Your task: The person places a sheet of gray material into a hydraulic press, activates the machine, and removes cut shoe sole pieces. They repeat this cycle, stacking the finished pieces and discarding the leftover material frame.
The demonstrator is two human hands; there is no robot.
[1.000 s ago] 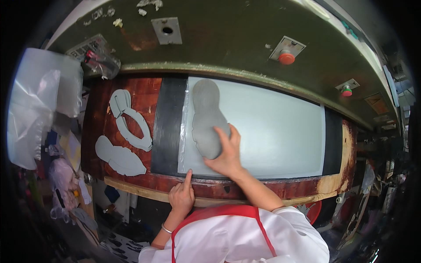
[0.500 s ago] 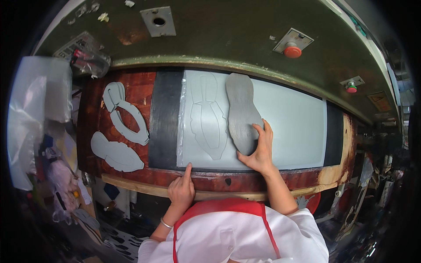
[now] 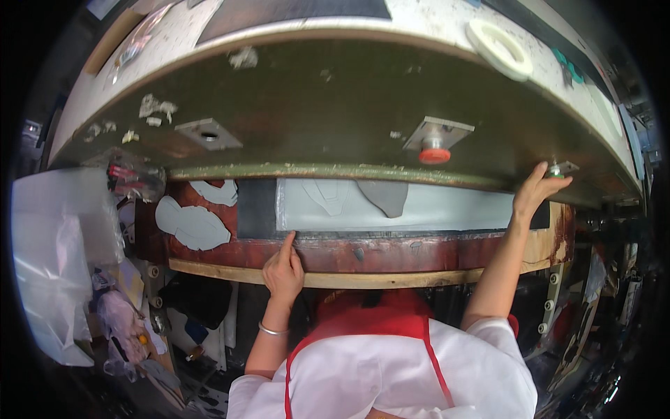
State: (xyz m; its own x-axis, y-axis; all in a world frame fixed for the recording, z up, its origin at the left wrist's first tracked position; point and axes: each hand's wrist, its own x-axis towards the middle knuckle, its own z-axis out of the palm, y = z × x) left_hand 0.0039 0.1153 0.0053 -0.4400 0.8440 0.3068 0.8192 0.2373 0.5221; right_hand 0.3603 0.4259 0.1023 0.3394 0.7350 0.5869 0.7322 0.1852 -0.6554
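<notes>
My right hand [image 3: 536, 194] reaches to a small green push button [image 3: 557, 174] on the machine's front, its fingers and thumb apart at the button. The extended index finger of my left hand [image 3: 283, 272] touches the near left edge of a pale grey sheet [image 3: 453, 209]; the other fingers are curled in, holding nothing. On that sheet lies a darker grey sole-shaped piece [image 3: 388, 198], its far end hidden under the green machine head [image 3: 314, 112]. Left of it, cut outlines [image 3: 324, 194] show in the sheet.
A large red knob [image 3: 435, 155] juts from the machine head. Grey cut-out shapes [image 3: 194, 225] lie on the red-brown board [image 3: 307, 258] at left. Clear plastic sheeting [image 3: 52, 272] hangs at the far left. A white tape roll [image 3: 499, 49] lies on top of the machine.
My right hand has let go of the sole-shaped piece and moved right to the green button. The view has tilted up, so the machine head covers more of the sheet. My left finger stays at the sheet's corner.
</notes>
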